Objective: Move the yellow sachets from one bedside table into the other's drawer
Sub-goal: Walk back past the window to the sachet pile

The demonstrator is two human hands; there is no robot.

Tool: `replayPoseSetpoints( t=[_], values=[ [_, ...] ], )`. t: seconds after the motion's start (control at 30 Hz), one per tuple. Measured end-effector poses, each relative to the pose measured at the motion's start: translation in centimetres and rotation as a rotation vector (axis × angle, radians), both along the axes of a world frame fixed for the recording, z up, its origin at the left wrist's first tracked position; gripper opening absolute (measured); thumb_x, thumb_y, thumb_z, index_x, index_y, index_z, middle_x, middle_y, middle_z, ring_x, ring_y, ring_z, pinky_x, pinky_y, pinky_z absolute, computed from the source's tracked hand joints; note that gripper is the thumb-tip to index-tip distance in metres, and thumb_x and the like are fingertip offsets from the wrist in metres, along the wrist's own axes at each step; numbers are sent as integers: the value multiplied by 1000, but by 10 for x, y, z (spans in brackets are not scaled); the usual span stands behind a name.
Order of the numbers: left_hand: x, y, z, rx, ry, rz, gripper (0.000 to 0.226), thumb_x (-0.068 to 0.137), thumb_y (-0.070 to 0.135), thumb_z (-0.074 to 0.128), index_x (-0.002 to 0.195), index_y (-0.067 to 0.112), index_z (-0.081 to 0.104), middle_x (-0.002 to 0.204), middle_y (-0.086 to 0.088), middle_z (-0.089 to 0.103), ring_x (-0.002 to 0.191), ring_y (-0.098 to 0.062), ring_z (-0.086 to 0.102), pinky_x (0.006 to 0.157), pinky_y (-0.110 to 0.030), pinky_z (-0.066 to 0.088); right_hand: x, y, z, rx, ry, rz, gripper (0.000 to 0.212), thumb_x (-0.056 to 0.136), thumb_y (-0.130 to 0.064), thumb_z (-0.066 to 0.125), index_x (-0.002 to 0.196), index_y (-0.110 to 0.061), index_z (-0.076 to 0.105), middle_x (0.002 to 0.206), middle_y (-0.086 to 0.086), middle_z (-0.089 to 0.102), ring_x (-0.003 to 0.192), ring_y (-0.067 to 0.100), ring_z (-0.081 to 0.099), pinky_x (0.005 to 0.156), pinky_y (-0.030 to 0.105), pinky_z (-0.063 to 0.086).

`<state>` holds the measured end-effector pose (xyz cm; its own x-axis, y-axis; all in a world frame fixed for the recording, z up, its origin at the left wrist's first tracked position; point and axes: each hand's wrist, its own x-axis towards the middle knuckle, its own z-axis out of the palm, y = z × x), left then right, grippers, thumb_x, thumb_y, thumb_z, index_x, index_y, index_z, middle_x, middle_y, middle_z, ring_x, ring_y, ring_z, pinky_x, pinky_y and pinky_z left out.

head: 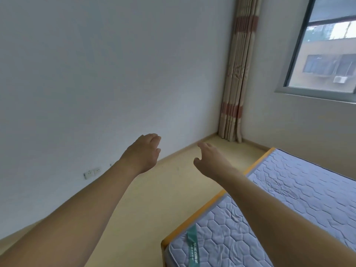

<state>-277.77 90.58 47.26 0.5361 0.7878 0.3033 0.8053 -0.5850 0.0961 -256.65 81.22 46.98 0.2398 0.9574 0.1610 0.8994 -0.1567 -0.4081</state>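
Corner of a room. Pale wall at left meets a second wall carrying a window at right; a striped curtain hangs in the corner. Yellowish floor runs along the wall, where a socket plate sits low. Bed with a quilted blue mattress at lower right, edged by a wooden frame. Both bare arms reach forward over the floor. Left hand: fingers loosely extended, holding nothing. Right hand: fingers relaxed and slightly spread, thumb apart, holding nothing. No sachets, table or drawer appear in view, so their position relative to the fingers cannot be told.
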Motion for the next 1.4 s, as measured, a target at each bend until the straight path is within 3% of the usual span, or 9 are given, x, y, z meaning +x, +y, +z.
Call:
replayPoseSetpoints(
  t=[0.23, 0.47, 0.83, 1.1, 1.4],
  values=[
    [-26, 134, 41, 67, -42, 98, 49, 103, 31, 38, 149, 15, 32, 157, 2, 30, 143, -20, 28, 113, -35, 30, -26, 172, 33, 59, -9, 124, 43, 88, -13, 50, 130, -3, 46, 131, 12, 52, 119, 30, 50, 96, 39, 45],
    [-69, 292, 51, 139, 58, 137, 50, 103, 34, 38, 149, 15, 32, 156, 1, 32, 142, -20, 29, 113, -33, 30, -64, 341, 36, 99, -34, 201, 53, 92, -16, 48, 144, -9, 37, 139, 8, 47, 126, 26, 46, 97, 33, 40],
    [-90, 580, 78, 99, -56, 103, 51, 103, 33, 37, 150, 14, 31, 158, 0, 30, 144, -20, 29, 112, -37, 32, -77, 604, 61, 147, -49, 86, 56, 94, -20, 48, 147, -12, 35, 144, 6, 44, 131, 24, 43, 101, 32, 37],
    [6, 767, 61, 25, -35, 9, 51, 104, 32, 36, 151, 13, 30, 158, -1, 29, 143, -21, 29, 112, -38, 30, 3, 767, 39, 91, -58, -31, 51, 92, -19, 50, 141, -9, 41, 138, 9, 49, 124, 27, 48, 95, 34, 41],
    [205, 952, 76, 55, -10, -194, 52, 104, 33, 36, 152, 14, 29, 160, 1, 27, 145, -19, 26, 113, -36, 28, 188, 916, 51, 98, 0, -265, 47, 90, -17, 50, 135, -5, 45, 135, 12, 51, 121, 29, 50, 95, 39, 45]
  ],
)
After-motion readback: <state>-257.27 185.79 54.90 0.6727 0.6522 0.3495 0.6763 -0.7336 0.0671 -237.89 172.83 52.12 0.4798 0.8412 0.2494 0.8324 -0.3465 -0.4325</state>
